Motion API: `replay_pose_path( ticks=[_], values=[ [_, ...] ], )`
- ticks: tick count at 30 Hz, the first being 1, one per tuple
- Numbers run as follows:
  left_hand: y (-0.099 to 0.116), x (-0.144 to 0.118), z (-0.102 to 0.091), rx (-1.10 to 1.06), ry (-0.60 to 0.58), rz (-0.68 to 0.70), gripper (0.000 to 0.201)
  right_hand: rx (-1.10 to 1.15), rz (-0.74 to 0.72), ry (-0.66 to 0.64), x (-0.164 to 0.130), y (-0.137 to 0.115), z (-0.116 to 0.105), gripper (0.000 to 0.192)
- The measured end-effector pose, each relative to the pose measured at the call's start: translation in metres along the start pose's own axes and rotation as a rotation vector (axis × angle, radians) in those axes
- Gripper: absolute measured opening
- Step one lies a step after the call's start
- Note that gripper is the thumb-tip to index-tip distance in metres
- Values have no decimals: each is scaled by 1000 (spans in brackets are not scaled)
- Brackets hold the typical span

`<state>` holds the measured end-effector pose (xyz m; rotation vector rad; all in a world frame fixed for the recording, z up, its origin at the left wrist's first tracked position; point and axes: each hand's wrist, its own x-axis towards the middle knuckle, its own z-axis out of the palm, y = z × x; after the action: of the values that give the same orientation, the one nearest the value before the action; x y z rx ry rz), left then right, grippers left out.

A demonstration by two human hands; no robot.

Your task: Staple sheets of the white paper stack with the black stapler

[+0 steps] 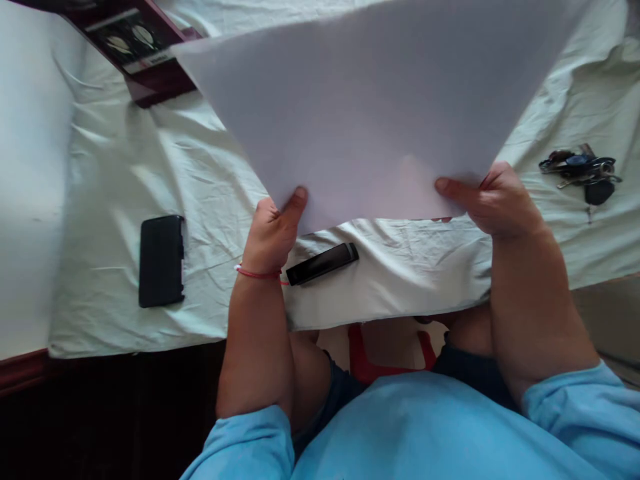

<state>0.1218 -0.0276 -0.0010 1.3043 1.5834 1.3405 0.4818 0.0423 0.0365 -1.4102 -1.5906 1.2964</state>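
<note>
Wrinkled pale-green sheet (pixel 200 167) bears phone (pixel 161 260), keys (pixel 583 172).

Wrinkled pale-green sheet (pixel 150 167) over dark wooden bed frame (pixel 20 370).

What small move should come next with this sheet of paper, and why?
Probably lower the paper flat onto the cloth. Both the left hand and right hand pinch its near edge, so it hangs in the air, while the phone, black bar and keys lie off to the sides.

No legible text — box label (pixel 143 61) blurred, paper (pixel 370 107) blank
</note>
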Motion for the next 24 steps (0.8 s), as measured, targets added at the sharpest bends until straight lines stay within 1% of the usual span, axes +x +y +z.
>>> replay_pose_path(
  ticks=[1, 3, 6, 9, 13, 16, 18, 21, 24],
  values=[
    [-2, 0, -1, 7, -7, -18, 68, 7, 30, -41, 0, -1, 1, 49],
    [-6, 1, -3, 14, -29, -58, 68, 16, 50, -80, 1, -1, 3, 54],
    [-8, 1, -4, 8, -75, -93, 68, 49, 47, -88, 5, -1, 5, 60],
    [-3, -1, -5, 16, -94, -86, 64, 80, 99, -81, 6, -1, 6, 60],
    [7, -5, -7, 70, -103, -71, 60, 144, 190, -47, 3, -4, 5, 53],
    [10, -9, -9, 90, -108, -76, 60, 226, 227, 7, 3, -6, 6, 47],
    [10, -12, -10, 89, -127, -78, 56, 251, 241, 50, 6, -6, 6, 48],
    [6, -19, -12, 86, -155, -57, 51, 227, 237, 103, 11, 1, 4, 52],
    [5, -30, -14, 117, -171, -45, 52, 197, 228, 112, 16, 9, 2, 49]
  ],
)
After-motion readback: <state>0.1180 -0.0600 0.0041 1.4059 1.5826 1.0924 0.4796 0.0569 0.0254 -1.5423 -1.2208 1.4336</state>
